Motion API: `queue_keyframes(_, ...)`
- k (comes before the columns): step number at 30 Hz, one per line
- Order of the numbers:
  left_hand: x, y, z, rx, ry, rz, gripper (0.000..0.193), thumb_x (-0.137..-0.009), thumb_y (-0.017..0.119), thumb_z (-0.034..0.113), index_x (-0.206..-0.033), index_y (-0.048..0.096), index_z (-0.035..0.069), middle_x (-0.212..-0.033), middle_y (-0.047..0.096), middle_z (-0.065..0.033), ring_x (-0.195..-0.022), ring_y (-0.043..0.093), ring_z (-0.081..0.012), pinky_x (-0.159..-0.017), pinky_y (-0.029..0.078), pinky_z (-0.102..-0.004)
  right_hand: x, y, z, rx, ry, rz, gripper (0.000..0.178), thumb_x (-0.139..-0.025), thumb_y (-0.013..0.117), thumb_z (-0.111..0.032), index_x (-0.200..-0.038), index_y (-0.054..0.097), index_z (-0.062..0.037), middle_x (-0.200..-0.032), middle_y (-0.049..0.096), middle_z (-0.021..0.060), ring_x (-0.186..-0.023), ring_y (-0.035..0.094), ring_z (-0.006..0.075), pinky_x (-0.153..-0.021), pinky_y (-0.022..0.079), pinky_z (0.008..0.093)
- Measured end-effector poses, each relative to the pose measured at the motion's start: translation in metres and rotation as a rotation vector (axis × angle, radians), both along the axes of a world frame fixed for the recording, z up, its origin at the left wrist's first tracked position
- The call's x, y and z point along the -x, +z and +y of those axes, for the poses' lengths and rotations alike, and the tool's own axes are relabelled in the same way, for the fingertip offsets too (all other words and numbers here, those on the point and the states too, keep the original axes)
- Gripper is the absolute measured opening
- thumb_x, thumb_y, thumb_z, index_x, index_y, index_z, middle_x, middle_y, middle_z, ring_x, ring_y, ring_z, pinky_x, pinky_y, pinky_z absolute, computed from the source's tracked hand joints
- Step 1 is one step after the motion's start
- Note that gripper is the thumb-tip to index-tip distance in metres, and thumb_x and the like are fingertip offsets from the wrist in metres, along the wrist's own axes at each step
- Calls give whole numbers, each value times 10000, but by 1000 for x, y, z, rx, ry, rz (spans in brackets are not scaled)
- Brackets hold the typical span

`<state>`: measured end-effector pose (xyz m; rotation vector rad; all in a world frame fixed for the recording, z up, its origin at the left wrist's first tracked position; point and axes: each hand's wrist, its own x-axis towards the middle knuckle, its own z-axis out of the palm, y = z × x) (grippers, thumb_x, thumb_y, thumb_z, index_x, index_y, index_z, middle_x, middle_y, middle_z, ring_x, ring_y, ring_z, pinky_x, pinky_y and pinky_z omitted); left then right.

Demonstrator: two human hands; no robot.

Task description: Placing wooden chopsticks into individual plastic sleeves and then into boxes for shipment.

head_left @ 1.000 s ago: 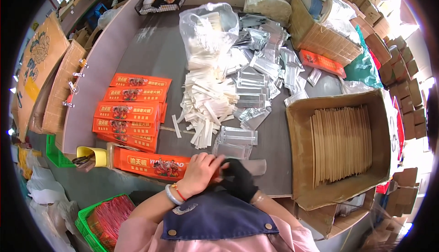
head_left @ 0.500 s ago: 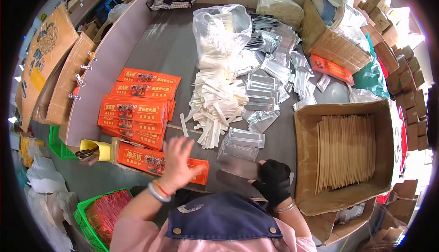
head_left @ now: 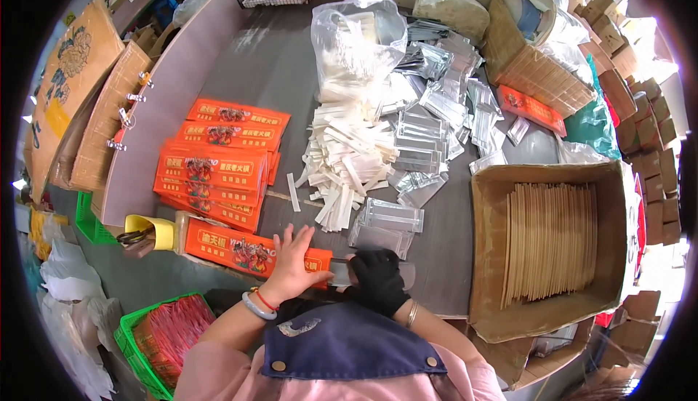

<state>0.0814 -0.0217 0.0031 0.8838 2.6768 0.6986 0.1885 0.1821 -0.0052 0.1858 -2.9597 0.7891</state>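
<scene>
An orange box is being pressed under the spread left hand at the counter's near edge; the gloved right hand is grasping a clear sleeve, which could be crumpled or missed.

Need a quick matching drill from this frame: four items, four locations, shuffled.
Things:
1. left hand
2. right hand
3. cardboard box
4. yellow cup

Places:
A. holds stacked tan sheets, on the right
B. on the orange carton
C. left of the orange carton
D. gloved, on a clear packet

Pairs: 1-B, 2-D, 3-A, 4-C
</scene>
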Motion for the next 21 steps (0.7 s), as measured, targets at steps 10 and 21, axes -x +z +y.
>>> queue_keyframes(10,78,-23,41,-106,64,24,204,-764,749,187,-842,616,53,-813,669,-114,-777,640,-325,-678,495,-425,-85,15,176,-339,-1242,-224,439,-800,738,-251,-1131,605,6,-1108,611,195,-1041,572,393,-915,461,454)
queue_keyframes(21,66,-14,72,-266,-73,98,124,-772,705,64,-798,587,36,-802,582,-131,-791,583,-336,-694,473,-427,-160,-58,238,-502,-1239,-421,260,-815,624,-147,-1040,562,-31,-1021,579,176,-982,567,379,-863,464,468)
